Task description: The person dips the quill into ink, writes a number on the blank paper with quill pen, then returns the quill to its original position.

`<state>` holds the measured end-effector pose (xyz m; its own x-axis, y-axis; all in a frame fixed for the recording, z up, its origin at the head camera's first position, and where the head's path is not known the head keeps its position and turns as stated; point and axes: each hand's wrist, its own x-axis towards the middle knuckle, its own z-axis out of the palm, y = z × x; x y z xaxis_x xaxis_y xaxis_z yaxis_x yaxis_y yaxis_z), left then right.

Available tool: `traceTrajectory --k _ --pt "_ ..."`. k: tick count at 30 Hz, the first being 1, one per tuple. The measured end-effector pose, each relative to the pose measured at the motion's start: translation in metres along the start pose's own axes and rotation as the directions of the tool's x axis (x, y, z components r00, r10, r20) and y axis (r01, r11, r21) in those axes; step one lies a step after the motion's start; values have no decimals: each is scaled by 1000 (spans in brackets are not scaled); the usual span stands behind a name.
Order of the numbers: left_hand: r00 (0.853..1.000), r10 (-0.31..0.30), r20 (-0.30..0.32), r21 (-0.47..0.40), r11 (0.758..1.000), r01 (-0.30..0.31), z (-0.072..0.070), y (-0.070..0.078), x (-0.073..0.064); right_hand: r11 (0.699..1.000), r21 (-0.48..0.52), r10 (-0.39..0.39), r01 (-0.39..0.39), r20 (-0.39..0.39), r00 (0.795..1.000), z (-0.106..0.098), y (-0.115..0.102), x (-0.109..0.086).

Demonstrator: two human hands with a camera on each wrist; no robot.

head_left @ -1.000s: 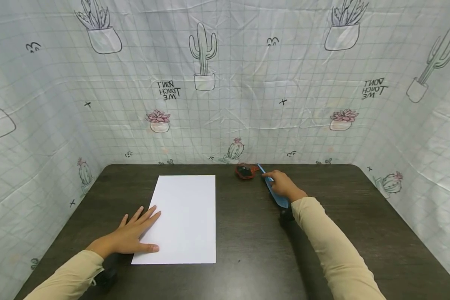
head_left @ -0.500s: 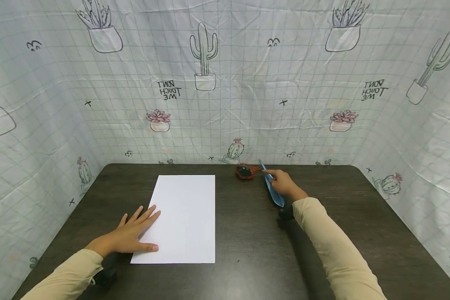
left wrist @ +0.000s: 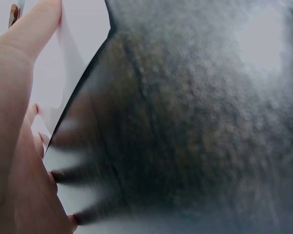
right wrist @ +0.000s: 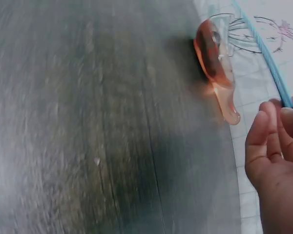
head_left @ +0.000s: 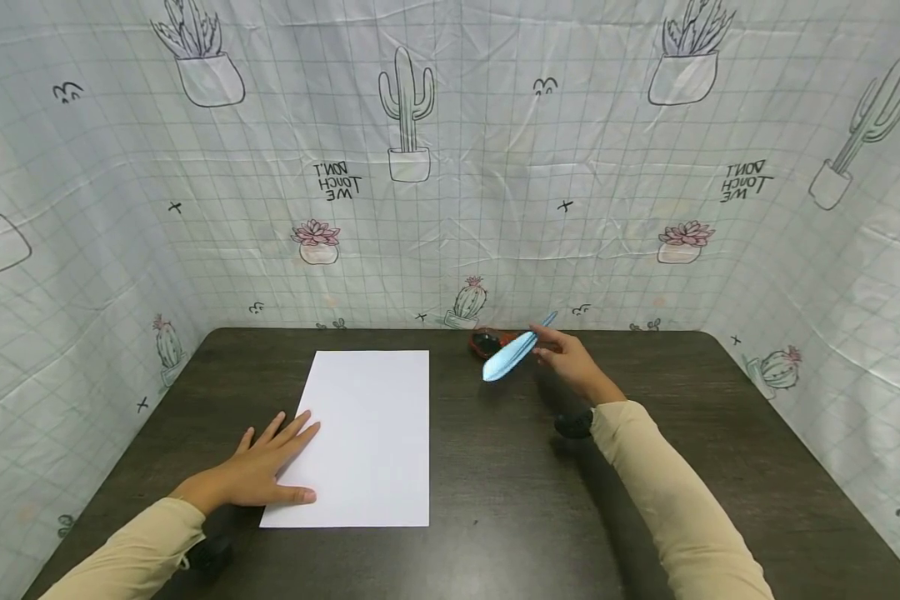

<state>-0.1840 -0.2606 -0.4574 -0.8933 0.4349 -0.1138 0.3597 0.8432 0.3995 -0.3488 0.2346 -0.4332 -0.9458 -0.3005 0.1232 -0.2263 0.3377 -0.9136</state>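
Note:
A white sheet of paper [head_left: 367, 433] lies flat on the dark table. My left hand [head_left: 251, 473] rests on its left edge with fingers spread; in the left wrist view the thumb [left wrist: 36, 29] lies over the paper. Further back on the right, my right hand [head_left: 570, 360] pinches a light blue feather [head_left: 508, 358] near its thin end, holding it above the table. The feather's broad end points left and toward me. In the right wrist view the feather [right wrist: 263, 48] appears edge-on as a narrow strip.
Behind the feather, close to the table's back edge, sits a translucent red-orange spoon-shaped dish [head_left: 484, 343] with something dark in it. A white curtain [head_left: 495, 167] printed with cacti encloses the dark wooden table [head_left: 510, 500].
My right hand has lifted the feather and swung its broad end left, in front of the red-orange dish. My left hand has stayed on the paper.

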Motion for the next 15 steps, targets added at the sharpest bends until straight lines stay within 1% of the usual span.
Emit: traceTrajectory --k 2,5,7,10,12,15 --pt "1000 -2 2 -2 1000 2 0 0 0 998 65 1 1 -27 1000 0 0 0" --pt "1000 -4 6 -2 1000 4 0 0 0 986 169 7 6 -79 997 2 0 0" --pt "1000 -7 8 1 1000 7 -1 1 0 967 256 23 4 -104 994 3 0 0" --pt "1000 -8 9 0 1000 8 -1 2 0 938 345 37 9 -127 991 4 -1 -1" --pt "1000 -8 8 -2 1000 8 -2 3 0 924 381 44 15 -146 988 4 -1 -1" --pt "1000 -8 6 1 1000 8 -2 3 0 922 388 56 20 -183 981 5 -2 -1"
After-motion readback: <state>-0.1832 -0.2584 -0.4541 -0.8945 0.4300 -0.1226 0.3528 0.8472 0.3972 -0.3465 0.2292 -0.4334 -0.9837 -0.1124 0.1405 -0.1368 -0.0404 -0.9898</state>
